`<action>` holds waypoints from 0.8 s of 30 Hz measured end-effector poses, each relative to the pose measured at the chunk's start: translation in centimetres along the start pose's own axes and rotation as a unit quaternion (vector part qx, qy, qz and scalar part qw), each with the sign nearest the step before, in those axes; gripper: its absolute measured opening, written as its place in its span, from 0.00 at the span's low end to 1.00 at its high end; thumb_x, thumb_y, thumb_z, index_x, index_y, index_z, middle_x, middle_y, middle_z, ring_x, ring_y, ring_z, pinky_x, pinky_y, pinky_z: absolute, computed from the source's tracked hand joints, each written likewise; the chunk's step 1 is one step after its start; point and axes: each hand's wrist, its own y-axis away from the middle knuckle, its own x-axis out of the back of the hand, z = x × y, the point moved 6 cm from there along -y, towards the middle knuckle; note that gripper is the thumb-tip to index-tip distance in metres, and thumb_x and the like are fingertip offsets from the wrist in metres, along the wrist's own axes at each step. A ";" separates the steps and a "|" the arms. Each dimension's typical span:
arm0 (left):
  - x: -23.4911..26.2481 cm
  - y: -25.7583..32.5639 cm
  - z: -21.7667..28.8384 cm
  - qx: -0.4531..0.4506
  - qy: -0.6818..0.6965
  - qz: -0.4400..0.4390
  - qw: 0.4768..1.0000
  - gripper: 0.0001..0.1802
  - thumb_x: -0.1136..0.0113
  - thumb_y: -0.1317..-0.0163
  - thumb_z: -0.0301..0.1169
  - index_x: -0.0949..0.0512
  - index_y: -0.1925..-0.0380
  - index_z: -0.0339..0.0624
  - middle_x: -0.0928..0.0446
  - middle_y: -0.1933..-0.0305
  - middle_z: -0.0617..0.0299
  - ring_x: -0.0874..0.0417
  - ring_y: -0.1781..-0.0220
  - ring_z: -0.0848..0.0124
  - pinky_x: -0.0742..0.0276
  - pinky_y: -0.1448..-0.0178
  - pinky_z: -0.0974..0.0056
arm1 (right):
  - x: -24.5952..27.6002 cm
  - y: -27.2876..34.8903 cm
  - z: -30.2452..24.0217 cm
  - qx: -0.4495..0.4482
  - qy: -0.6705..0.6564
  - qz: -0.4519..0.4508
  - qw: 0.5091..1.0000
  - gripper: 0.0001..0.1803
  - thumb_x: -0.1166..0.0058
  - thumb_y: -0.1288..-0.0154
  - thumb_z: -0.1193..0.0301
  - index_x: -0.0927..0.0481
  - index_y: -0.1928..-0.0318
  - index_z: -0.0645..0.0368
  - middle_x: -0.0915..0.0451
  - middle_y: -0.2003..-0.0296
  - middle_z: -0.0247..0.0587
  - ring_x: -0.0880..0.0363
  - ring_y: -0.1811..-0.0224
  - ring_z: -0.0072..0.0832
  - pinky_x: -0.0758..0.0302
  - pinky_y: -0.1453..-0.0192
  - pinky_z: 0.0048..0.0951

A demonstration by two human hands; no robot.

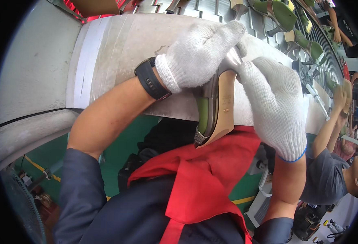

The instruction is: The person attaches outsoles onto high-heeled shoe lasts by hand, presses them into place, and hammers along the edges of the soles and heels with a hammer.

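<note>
Both of my hands wear white knit gloves and hold one high-heeled shoe (217,107) in front of my chest. The shoe has a tan sole, a green inner lining and a sparkly pointed toe aimed down at my red apron (203,171). My left hand (197,53), with a black watch on its wrist, wraps over the heel end from above. From the right side my right hand (274,103) grips the shoe, its fingers near the silvery heel.
A pale curved worktable (122,53) runs across ahead of me. Behind it a slatted conveyor (211,10) carries several green high-heeled shoes (282,14). Another person in a grey shirt (329,179) works at the right. A fan guard (20,203) sits at lower left.
</note>
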 end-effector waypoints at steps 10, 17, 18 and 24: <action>0.5 0.2 -0.7 0.026 -0.057 -0.088 0.994 0.16 0.47 0.15 0.30 0.16 0.41 0.31 0.11 0.51 0.44 0.10 0.54 0.54 0.14 0.42 0.55 | 0.5 -0.9 -1.9 0.071 0.007 0.061 0.996 0.07 0.42 0.26 0.75 0.16 0.58 0.69 0.18 0.69 0.53 0.17 0.66 0.52 0.24 0.62 0.47; -0.2 -0.1 -0.8 0.221 0.073 -0.077 0.970 0.21 0.44 0.15 0.42 0.12 0.54 0.34 0.12 0.58 0.55 0.13 0.57 0.72 0.18 0.47 0.63 | -1.0 -0.7 -0.8 -0.093 -0.036 0.066 0.993 0.10 0.41 0.26 0.71 0.16 0.61 0.67 0.17 0.71 0.54 0.17 0.70 0.52 0.24 0.64 0.46; -0.4 -0.4 -1.3 0.220 0.075 -0.079 0.969 0.21 0.44 0.15 0.42 0.12 0.54 0.34 0.12 0.58 0.55 0.13 0.57 0.72 0.18 0.47 0.63 | -1.1 -0.9 -0.4 -0.078 -0.023 0.106 0.991 0.10 0.39 0.27 0.70 0.15 0.60 0.66 0.16 0.71 0.54 0.16 0.70 0.51 0.23 0.63 0.46; -0.2 -0.9 -1.8 0.179 0.089 -0.126 0.972 0.18 0.43 0.16 0.37 0.11 0.54 0.33 0.12 0.58 0.62 0.16 0.54 0.77 0.20 0.45 0.68 | -1.2 0.4 0.5 -0.098 -0.061 0.071 0.991 0.19 0.26 0.35 0.61 0.14 0.54 0.64 0.14 0.69 0.49 0.12 0.67 0.39 0.19 0.60 0.41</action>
